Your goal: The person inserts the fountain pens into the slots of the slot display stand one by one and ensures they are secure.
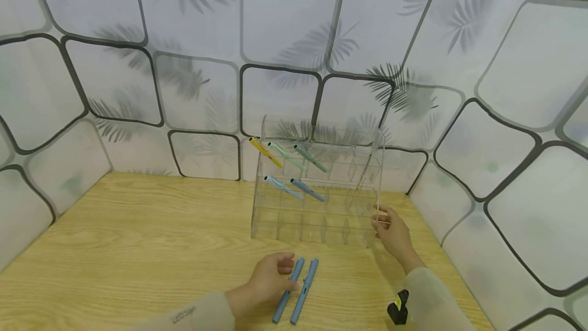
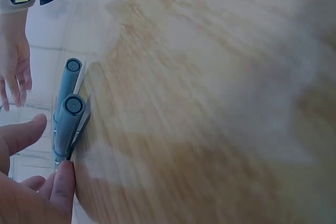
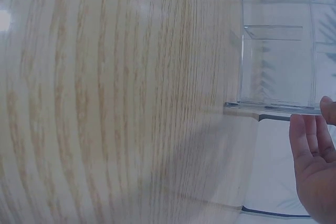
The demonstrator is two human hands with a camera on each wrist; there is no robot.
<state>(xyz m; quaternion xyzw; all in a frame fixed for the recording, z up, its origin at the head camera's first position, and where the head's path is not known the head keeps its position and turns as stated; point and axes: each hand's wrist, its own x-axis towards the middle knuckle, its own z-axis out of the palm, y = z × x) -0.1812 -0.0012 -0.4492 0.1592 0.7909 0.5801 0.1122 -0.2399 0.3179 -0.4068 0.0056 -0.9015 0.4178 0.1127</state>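
Note:
Two blue pens (image 1: 304,292) lie side by side on the wooden table, in front of a clear tiered pen rack (image 1: 289,225). My left hand (image 1: 272,277) is at the left one of the pair, its thumb reaching over that pen in the head view. In the left wrist view the thumb and fingers stand apart, with a fingertip (image 2: 65,174) right at the near pen (image 2: 71,121). At the rack's right side, my right hand (image 1: 392,231) pinches the clear side panel (image 3: 283,107) between thumb and fingers.
On the rack's upper tier rest a yellow pen (image 1: 266,152), a mint pen (image 1: 286,155) and a grey-green pen (image 1: 310,158). Below them are a light blue pen (image 1: 283,187) and a slate-blue pen (image 1: 307,189). Patterned walls (image 1: 197,96) enclose the table (image 1: 138,249) behind and at the sides.

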